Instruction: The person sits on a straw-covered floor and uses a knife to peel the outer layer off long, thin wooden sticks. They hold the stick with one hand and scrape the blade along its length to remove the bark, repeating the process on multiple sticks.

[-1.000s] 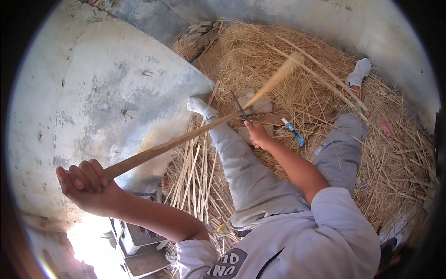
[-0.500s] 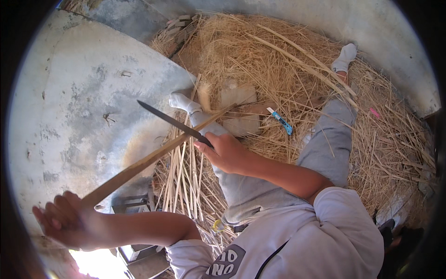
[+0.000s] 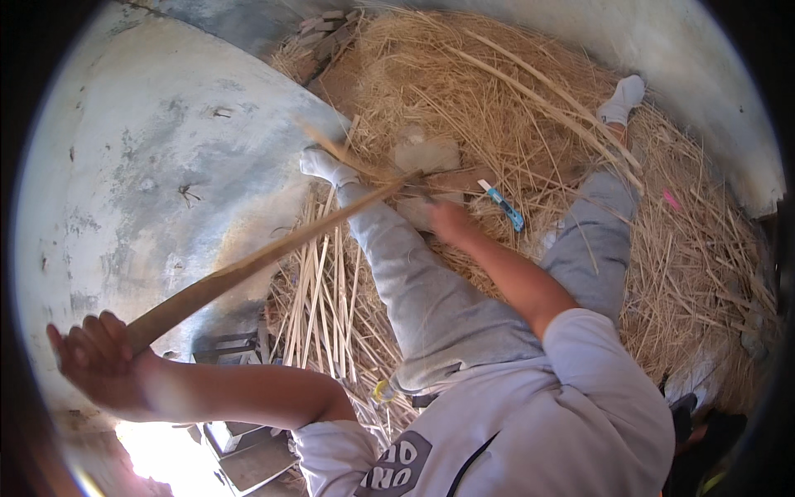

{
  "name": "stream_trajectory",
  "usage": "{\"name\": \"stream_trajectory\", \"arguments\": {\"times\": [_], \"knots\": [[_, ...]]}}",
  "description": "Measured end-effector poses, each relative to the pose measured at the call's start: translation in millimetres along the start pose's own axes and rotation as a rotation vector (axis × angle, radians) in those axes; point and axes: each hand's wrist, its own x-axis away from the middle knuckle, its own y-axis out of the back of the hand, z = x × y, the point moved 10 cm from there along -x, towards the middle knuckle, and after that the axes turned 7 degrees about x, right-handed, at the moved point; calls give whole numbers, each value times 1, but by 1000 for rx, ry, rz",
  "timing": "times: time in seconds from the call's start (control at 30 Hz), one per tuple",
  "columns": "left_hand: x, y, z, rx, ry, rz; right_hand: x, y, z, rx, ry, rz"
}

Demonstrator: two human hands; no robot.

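Observation:
At the far left, my left hand (image 3: 103,352) is closed round the near end of a long bamboo strip (image 3: 273,258). The strip slants up across my left shin, its far end close to a pale stone block (image 3: 426,157) on the ground. Beside that far end is my right hand (image 3: 454,222), its fingers closed round the handle of a knife (image 3: 428,197). Motion blurs the knife, and most of its blade cannot be made out. A pale, blurred shaving (image 3: 331,149) shows just above the strip's far end, near my left foot.
A blue box cutter (image 3: 502,205) lies on the heap of shavings (image 3: 489,99) between my legs. Split strips (image 3: 319,306) are piled left of my left leg. Two long strips (image 3: 546,103) reach toward my right foot. Stained walls (image 3: 149,166) stand left and right.
My right hand has swept the knife away from me along the strip, from its middle to its far end. A blurred shaving now shows there. My left hand keeps its grip.

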Motion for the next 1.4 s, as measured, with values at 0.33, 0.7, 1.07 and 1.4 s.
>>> {"name": "stream_trajectory", "arguments": {"times": [0.33, 0.7, 1.07, 1.4], "knots": [[-5, 6, 10, 183, 82, 69, -5, -32, -13, -529, -146, 141], [2, 8, 12, 160, 183, -4, -11, -51, -83, 131, -67, 36], [4, 20, 9, 256, 40, -69, 11, 9, 40, -406, -69, 125], [1, 6, 14, 303, 227, 95, 6, -53, -107, -81, -342, 175]]}}
